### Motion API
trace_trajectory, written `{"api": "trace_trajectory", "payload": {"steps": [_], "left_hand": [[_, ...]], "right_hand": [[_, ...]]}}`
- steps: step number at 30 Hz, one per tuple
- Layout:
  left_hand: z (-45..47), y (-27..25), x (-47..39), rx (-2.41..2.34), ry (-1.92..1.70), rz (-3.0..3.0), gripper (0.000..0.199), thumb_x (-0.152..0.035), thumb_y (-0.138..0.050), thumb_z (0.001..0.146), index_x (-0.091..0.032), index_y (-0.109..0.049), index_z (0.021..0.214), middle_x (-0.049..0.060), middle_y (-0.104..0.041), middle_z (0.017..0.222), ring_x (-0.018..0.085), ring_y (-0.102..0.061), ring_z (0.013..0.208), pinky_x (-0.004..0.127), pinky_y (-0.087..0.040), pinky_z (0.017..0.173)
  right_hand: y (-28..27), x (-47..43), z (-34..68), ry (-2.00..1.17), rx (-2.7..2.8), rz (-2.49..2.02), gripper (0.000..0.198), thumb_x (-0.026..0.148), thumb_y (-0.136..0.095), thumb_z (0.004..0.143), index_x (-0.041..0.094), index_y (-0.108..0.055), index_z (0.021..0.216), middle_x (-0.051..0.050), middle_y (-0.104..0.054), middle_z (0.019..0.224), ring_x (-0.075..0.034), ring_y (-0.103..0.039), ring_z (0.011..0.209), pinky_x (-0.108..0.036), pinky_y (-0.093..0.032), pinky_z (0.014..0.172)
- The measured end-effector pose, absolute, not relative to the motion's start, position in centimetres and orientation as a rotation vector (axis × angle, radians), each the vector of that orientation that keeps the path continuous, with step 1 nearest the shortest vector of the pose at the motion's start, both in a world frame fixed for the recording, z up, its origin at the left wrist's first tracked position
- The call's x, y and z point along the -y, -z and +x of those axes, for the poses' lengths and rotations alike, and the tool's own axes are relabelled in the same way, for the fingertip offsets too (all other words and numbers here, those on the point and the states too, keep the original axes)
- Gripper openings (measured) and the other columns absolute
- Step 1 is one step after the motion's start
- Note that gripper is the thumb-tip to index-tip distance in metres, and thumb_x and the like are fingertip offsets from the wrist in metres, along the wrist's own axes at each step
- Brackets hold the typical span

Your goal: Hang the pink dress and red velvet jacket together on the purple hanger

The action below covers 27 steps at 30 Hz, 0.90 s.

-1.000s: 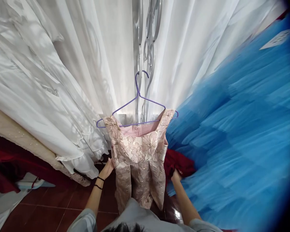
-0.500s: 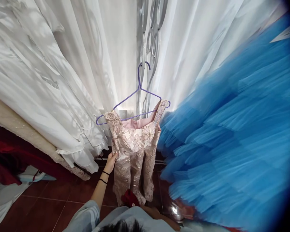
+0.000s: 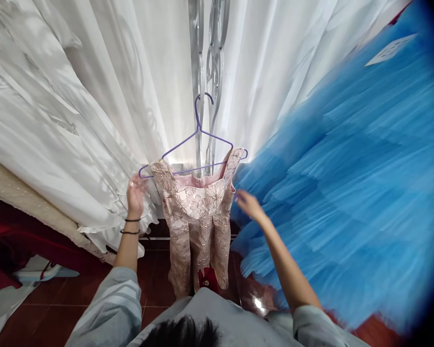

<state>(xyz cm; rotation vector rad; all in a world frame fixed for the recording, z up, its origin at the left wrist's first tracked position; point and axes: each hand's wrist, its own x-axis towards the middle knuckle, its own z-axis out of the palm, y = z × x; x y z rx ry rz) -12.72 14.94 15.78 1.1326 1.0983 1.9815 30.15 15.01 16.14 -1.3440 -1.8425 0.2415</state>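
Observation:
A pale pink and gold brocade dress (image 3: 202,205) with wide shoulder straps hangs from a purple clothes hanger (image 3: 198,130). The hanger's hook is over a silver scrolled metal stand (image 3: 214,62). My left hand (image 3: 136,195), slightly blurred, is raised beside the hanger's left end with its fingers apart; whether it touches the hanger I cannot tell. On the other side, my right hand (image 3: 249,203) reaches towards the dress's right armhole, fingers loosely stretched out and holding nothing. A gap shows between its fingertips and the fabric.
White draped cloth (image 3: 101,96) fills the left and back. A large blue tulle skirt (image 3: 332,193) spreads along the right, with a white card (image 3: 390,49) on it. Dark red fabric lies at lower left. The floor (image 3: 65,313) has reddish-brown tiles.
My left hand has let go of the dress's left side and risen to the hanger's left end. My right arm has come up into view beside the dress. The view has shifted slightly.

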Motion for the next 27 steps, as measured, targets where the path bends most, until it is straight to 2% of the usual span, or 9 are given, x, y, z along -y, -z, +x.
{"api": "trace_trajectory", "payload": {"steps": [2, 4, 5, 8, 10, 12, 16, 22, 27], "left_hand": [[-13.6, -20.5, -16.7, -1.265, -2.04, 1.473, 0.061, -0.062, -0.064, 0.081, -0.023, -0.06, 0.128, 0.012, -0.06, 0.138, 0.025, -0.057, 0.126, 0.038, -0.044, 0.107], [-13.5, -23.9, -18.2, -1.395, -1.929, 1.833, 0.06, -0.055, -0.069, 0.08, -0.021, -0.061, 0.128, 0.012, -0.06, 0.138, 0.025, -0.054, 0.13, 0.039, -0.038, 0.113], [-13.2, -24.9, -18.9, -1.425, -1.832, 1.974, 0.058, -0.053, -0.068, 0.081, -0.019, -0.063, 0.127, 0.012, -0.061, 0.137, 0.026, -0.054, 0.129, 0.039, -0.038, 0.114], [-11.7, -26.0, -20.4, -1.443, -1.53, 2.167, 0.051, -0.052, -0.062, 0.084, -0.015, -0.07, 0.117, 0.014, -0.069, 0.123, 0.026, -0.063, 0.114, 0.039, -0.046, 0.105], [-11.0, -25.8, -20.9, -1.499, -1.463, 2.183, 0.046, -0.051, -0.06, 0.085, -0.014, -0.074, 0.108, 0.013, -0.074, 0.111, 0.025, -0.067, 0.098, 0.037, -0.051, 0.093], [-10.8, -25.3, -20.9, -1.551, -1.53, 2.161, 0.041, -0.049, -0.06, 0.085, -0.015, -0.077, 0.1, 0.011, -0.076, 0.102, 0.023, -0.067, 0.087, 0.034, -0.052, 0.085], [-11.6, -24.6, -20.3, -1.414, -1.733, 1.913, 0.04, -0.052, -0.066, 0.08, -0.016, -0.079, 0.088, 0.009, -0.076, 0.09, 0.022, -0.067, 0.081, 0.032, -0.053, 0.076], [-10.9, -22.7, -18.1, -1.081, -2.011, 1.172, 0.054, -0.061, -0.084, 0.057, -0.013, -0.075, 0.079, 0.002, -0.067, 0.066, 0.017, -0.062, 0.062, 0.029, -0.053, 0.062], [-10.2, -20.7, -16.7, -0.933, -2.203, 0.939, 0.047, -0.054, -0.086, 0.06, -0.014, -0.065, 0.07, -0.002, -0.058, 0.063, 0.009, -0.055, 0.06, 0.02, -0.048, 0.057]], "right_hand": [[-19.4, -18.7, 32.2, -0.114, 1.772, -1.329, 0.047, 0.04, -0.056, 0.091, 0.013, -0.057, 0.131, -0.021, -0.059, 0.133, -0.033, -0.057, 0.117, -0.054, -0.047, 0.101], [-22.7, -22.0, 33.2, -0.034, 1.754, -1.213, 0.063, 0.044, -0.06, 0.085, 0.016, -0.05, 0.141, -0.019, -0.049, 0.147, -0.035, -0.044, 0.134, -0.056, -0.039, 0.109], [-24.0, -23.3, 33.2, -0.072, 1.775, -1.144, 0.065, 0.048, -0.061, 0.083, 0.018, -0.051, 0.141, -0.016, -0.05, 0.147, -0.034, -0.044, 0.134, -0.054, -0.041, 0.108], [-25.8, -25.2, 31.9, -0.39, 1.839, -1.034, 0.055, 0.06, -0.057, 0.083, 0.017, -0.068, 0.116, -0.013, -0.07, 0.114, -0.028, -0.062, 0.104, -0.042, -0.052, 0.087], [-25.6, -25.3, 31.1, -0.55, 1.804, -1.03, 0.054, 0.065, -0.055, 0.082, 0.015, -0.072, 0.093, -0.007, -0.069, 0.084, -0.022, -0.062, 0.079, -0.034, -0.051, 0.072], [-25.0, -25.0, 30.8, -0.623, 1.724, -1.006, 0.053, 0.066, -0.06, 0.078, 0.015, -0.072, 0.084, -0.003, -0.063, 0.071, -0.017, -0.057, 0.069, -0.03, -0.047, 0.065], [-24.2, -24.9, 31.5, -0.765, 1.519, -0.902, 0.048, 0.064, -0.072, 0.068, 0.017, -0.073, 0.077, 0.0, -0.06, 0.065, -0.014, -0.052, 0.064, -0.027, -0.044, 0.061], [-22.5, -24.1, 31.4, -0.934, 1.151, -0.741, 0.046, 0.061, -0.081, 0.058, 0.019, -0.072, 0.076, 0.001, -0.058, 0.067, -0.013, -0.051, 0.062, -0.025, -0.043, 0.057], [-21.4, -22.0, 31.5, -0.857, 1.136, -0.771, 0.049, 0.064, -0.079, 0.063, 0.018, -0.069, 0.075, 0.004, -0.045, 0.06, -0.009, -0.041, 0.053, -0.022, -0.04, 0.048]]}}
